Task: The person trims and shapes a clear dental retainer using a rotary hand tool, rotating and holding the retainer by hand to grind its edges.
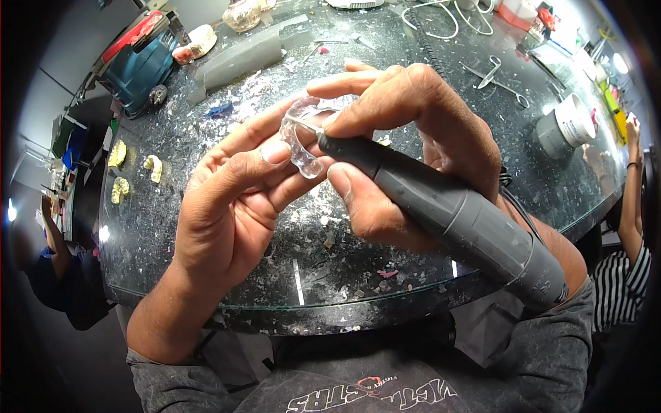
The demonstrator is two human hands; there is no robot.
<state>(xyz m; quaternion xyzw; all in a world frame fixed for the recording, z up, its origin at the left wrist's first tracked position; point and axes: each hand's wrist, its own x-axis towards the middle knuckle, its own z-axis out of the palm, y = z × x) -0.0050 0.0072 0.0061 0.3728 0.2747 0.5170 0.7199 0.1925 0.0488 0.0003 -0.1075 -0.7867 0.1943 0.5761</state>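
A clear plastic dental aligner [295, 141], curved like an arch of teeth, is pinched between the thumb and fingers of my left hand [234, 186]. My right hand [420, 131] grips a dark grey rotary handpiece [454, 213] like a pen, its body slanting down to the lower right. From its nose a thin metal bur [308, 126] reaches inside the aligner's curve; whether it touches the plastic I cannot tell. The fingers of my right hand hide part of the aligner's far side.
Debris litters the dark tabletop [275, 268]. Yellowish dental casts [118, 153] lie at left, near a teal machine [141, 72]. A grey sheet [241, 63] lies at the back. Scissor-like clamps [492, 76] and a white-and-grey tub [566, 127] are at right. People sit at both sides.
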